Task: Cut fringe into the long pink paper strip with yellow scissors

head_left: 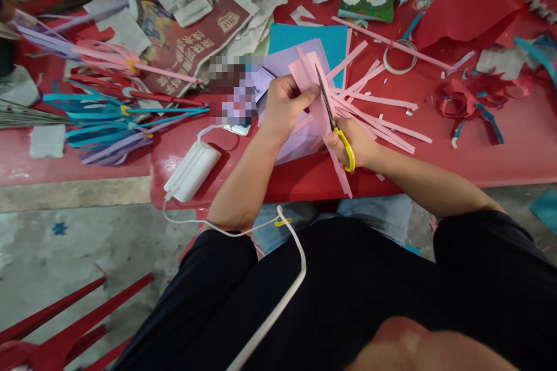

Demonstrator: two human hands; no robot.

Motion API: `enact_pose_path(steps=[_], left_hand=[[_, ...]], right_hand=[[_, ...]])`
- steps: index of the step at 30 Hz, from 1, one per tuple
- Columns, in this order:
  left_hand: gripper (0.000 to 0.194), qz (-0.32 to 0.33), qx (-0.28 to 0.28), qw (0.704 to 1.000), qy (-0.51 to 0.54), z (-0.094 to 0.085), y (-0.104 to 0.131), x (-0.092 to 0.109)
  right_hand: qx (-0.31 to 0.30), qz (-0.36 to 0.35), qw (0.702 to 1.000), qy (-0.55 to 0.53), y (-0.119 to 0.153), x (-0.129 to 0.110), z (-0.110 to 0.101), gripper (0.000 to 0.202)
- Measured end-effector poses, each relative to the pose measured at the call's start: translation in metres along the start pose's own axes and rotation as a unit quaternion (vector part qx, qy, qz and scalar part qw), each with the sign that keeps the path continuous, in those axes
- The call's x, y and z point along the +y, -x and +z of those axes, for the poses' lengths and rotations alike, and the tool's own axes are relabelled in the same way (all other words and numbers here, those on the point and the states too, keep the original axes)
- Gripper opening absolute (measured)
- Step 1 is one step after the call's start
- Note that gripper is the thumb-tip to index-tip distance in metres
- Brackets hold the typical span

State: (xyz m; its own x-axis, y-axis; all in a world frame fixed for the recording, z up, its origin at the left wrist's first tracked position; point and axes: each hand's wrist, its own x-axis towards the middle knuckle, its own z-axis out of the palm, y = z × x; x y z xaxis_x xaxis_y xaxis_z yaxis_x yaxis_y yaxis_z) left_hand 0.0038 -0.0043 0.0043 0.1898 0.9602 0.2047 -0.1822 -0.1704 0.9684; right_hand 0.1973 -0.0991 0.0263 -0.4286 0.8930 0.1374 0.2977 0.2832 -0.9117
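Observation:
My left hand [285,105] pinches a pink paper sheet [321,109] between thumb and fingers. Yellow-handled scissors [347,151] are gripped in my right hand [357,140], their blades lying along the pink paper and pointing away from me. A narrow pink piece [339,173] hangs down toward the table's front edge. Several cut pink paper strips [391,132] fan out to the right, beyond my right hand. Beneath the work lie lilac paper sheets [289,151] and a blue sheet [287,39]. Part of my right hand's fingers is hidden behind the paper.
Left on the red table [435,165] are blue ribbon-like paper loops [98,119] and a white power bank [192,170] with a cable running to me. Newspaper [183,40] lies behind. A tape roll [399,57] and red scraps [456,98] are at right.

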Motion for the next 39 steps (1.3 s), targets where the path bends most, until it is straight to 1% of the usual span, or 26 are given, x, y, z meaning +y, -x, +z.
enact_pose_path(steps=[3,7,10,13,16,21,23,26,28,31,35,39], left_hand=[[0.055,-0.006,-0.003,1.000,-0.006,0.000,0.001,0.002],[0.055,-0.008,0.001,1.000,-0.002,-0.001,0.001,0.005],[0.058,-0.003,0.008,1.000,0.002,-0.003,-0.001,0.008],[0.061,0.010,0.020,0.999,-0.037,-0.005,-0.004,0.010],[0.065,0.019,0.020,0.996,-0.081,-0.007,-0.007,0.010],[0.067,0.009,0.042,0.999,-0.032,-0.007,-0.006,0.009],[0.062,-0.001,0.036,0.999,-0.037,-0.008,-0.005,0.011],[0.054,-0.005,0.011,0.998,-0.061,-0.013,-0.004,0.016],[0.054,-0.002,0.001,0.997,-0.073,-0.017,-0.005,0.019],[0.057,-0.006,0.002,0.997,-0.082,-0.018,-0.006,0.021],[0.057,-0.022,0.004,0.996,-0.084,-0.015,-0.005,0.020],[0.058,-0.017,-0.002,0.996,-0.088,-0.014,-0.004,0.022]], right_hand=[[0.015,0.038,0.999,-0.026,0.001,-0.006,0.001,0.091],[0.005,0.078,0.997,-0.027,0.001,-0.008,0.001,0.090],[0.020,0.056,0.998,0.019,-0.002,-0.005,0.001,0.088],[0.029,0.029,0.997,0.071,-0.003,-0.002,0.002,0.084],[0.018,0.027,0.996,0.085,-0.001,-0.002,0.003,0.079],[-0.024,0.028,0.996,0.077,0.001,0.000,0.001,0.076],[-0.019,0.028,0.996,0.080,0.000,0.000,0.001,0.077],[-0.004,0.028,0.997,0.076,0.000,-0.001,0.001,0.081],[-0.003,0.031,0.997,0.069,-0.001,-0.002,0.002,0.081],[-0.006,0.033,0.997,0.071,0.000,-0.001,0.001,0.082],[-0.029,0.035,0.995,0.084,-0.001,0.001,-0.002,0.087],[-0.046,0.041,0.993,0.101,-0.002,0.002,-0.005,0.091]])
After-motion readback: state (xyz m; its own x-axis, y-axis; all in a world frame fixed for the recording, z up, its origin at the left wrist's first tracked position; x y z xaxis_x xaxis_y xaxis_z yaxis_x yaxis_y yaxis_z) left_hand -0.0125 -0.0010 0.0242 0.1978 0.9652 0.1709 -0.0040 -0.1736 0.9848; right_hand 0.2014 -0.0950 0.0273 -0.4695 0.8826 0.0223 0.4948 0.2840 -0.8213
